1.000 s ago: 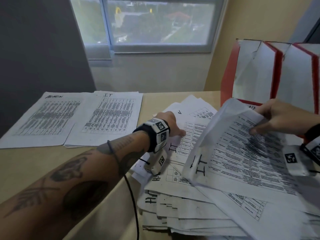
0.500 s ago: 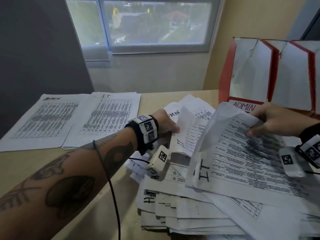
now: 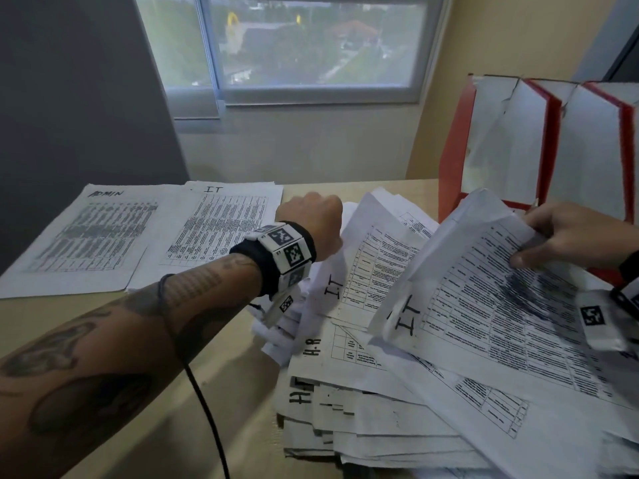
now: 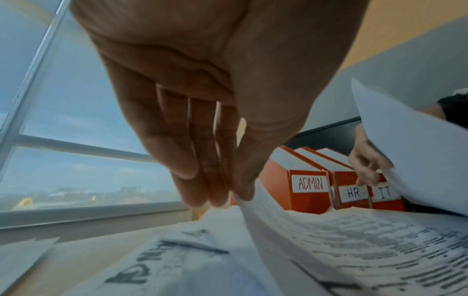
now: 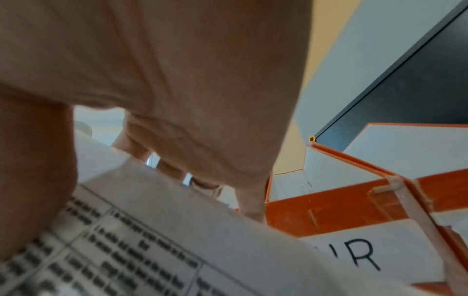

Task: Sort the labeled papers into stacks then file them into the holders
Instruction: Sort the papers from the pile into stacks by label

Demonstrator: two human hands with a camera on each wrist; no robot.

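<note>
A white printed sheet marked IT (image 3: 359, 271) is pinched at its far edge by the left hand (image 4: 202, 120), fingers pressed together, long axis running away across the loose pile (image 3: 397, 409). Another IT sheet (image 3: 501, 305) is pinched by the right hand (image 3: 574, 233) before the orange holders (image 4: 311, 192). Bare beige table (image 3: 207, 392) lies left.

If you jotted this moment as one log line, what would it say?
step: sorting | left hand: pinches IT sheet | right hand: holds lifted IT sheet | ADMIN stack, IT stack: started | holders: unfilled
</note>
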